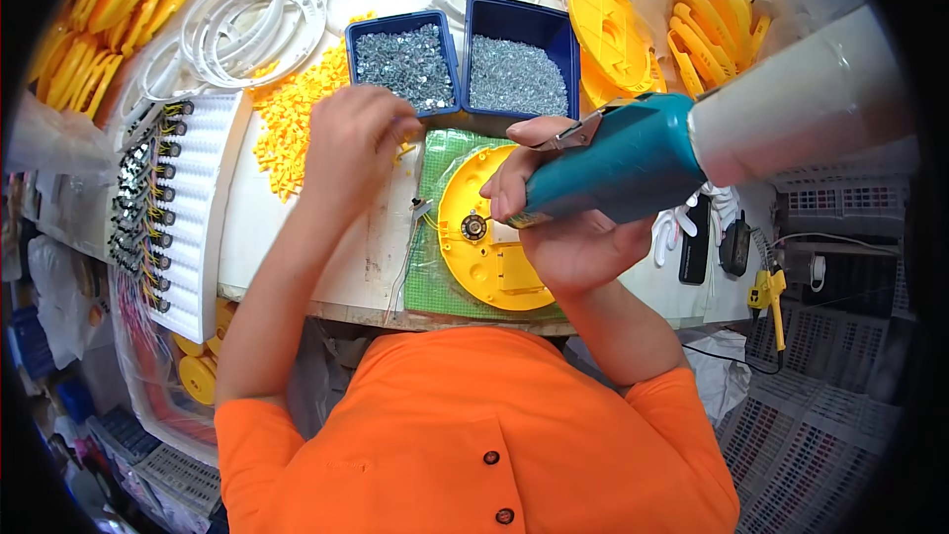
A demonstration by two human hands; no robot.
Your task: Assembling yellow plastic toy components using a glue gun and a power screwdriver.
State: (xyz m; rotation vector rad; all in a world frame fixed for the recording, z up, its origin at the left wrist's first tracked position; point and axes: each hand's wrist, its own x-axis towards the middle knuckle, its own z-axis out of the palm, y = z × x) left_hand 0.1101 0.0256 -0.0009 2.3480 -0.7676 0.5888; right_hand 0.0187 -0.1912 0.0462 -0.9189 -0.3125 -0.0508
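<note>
Disc, yellow [482, 272], is lying on green mat [425, 282], presumably for cushioning, my right hand [588, 252] gripping teal driver [628, 153] above it, my left hand [354, 138] bending fingers left of the mat, contents unclear.

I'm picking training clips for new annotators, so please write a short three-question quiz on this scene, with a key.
1. Which of the person's hands is wrapped around the teal tool?
2. What colour is the mat under the yellow disc?
A) red
B) green
C) black
3. True or false: the heap of small yellow pieces lies mostly to the left of the two blue bins.

Key: 1. the right hand; 2. B; 3. true.
</note>
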